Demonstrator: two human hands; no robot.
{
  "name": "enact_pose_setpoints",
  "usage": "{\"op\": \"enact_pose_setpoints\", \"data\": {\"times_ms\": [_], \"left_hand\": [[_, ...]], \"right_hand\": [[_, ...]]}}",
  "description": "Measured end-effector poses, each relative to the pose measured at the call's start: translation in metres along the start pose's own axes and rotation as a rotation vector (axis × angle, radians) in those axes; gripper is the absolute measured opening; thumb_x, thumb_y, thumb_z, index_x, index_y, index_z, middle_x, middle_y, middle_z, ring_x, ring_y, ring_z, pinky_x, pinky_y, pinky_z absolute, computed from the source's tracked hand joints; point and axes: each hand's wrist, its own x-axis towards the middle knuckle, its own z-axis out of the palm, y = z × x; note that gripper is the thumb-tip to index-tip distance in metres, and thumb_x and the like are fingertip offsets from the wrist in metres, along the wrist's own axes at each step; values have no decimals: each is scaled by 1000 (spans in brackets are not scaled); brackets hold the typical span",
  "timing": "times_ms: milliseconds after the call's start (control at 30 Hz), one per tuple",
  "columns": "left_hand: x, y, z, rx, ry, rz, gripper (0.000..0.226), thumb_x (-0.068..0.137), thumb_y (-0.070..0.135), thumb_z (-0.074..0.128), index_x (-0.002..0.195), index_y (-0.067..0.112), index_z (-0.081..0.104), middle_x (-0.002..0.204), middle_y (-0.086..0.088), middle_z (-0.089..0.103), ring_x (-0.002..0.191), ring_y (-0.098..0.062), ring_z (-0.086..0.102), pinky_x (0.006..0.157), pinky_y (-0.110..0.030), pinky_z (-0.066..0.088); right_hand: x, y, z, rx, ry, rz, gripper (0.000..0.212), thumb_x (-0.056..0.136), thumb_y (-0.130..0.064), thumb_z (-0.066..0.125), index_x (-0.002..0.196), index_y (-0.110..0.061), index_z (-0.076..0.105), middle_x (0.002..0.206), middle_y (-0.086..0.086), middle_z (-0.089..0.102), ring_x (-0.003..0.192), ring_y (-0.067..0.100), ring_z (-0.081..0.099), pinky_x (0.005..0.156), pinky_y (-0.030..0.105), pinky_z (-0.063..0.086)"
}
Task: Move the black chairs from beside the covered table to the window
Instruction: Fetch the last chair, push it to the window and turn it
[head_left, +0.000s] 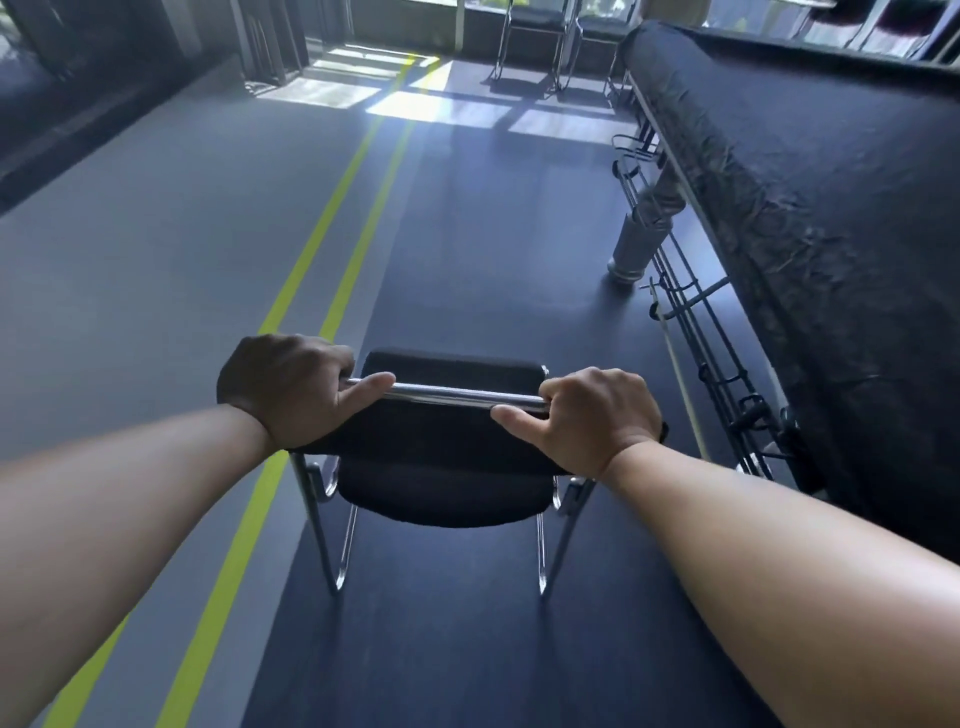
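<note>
Head view — black chair (441, 493), top bar (452, 393) in left hand (291, 389), right hand (592, 421)

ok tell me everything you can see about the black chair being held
The black chair is seen from behind and above. It has a padded backrest and seat that look like black fabric, on a shiny chrome tube frame with thin legs. The left hand and right hand grip the two ends of the chrome bar across the backrest. It is upright over the dark floor, left of the covered table; whether its legs touch the floor cannot be told.
</note>
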Motion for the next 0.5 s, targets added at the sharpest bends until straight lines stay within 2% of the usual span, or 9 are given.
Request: {"op": "enact_pose_setpoints", "data": {"times_ms": [167,267,500], "left_hand": [[54,34,23,22,-30,-117,91,79,88,-4,56,21,54,58,5,55,58,-27,55,53,-28,30],[85,56,34,23,-59,-192,92,77,89,-5,55,22,55,57,5,53,58,-26,51,54,-29,32],[152,63,60,44,-89,-256,88,78,88,2,58,21,57,57,4,48,62,-27,49,57,-31,33]], "right_hand": [[68,74,19,-10,45,-106,91,67,-99,2,53,-21,47,48,-11,37,50,21,42,52,29,21],[104,109,27,15,55,-131,87,70,-97,4,50,-21,41,46,-11,33,48,23,41,53,29,24],[172,154,42,57,52,-173,98,70,-97,-1,53,-18,54,45,-7,40,41,19,39,49,26,24]]}}
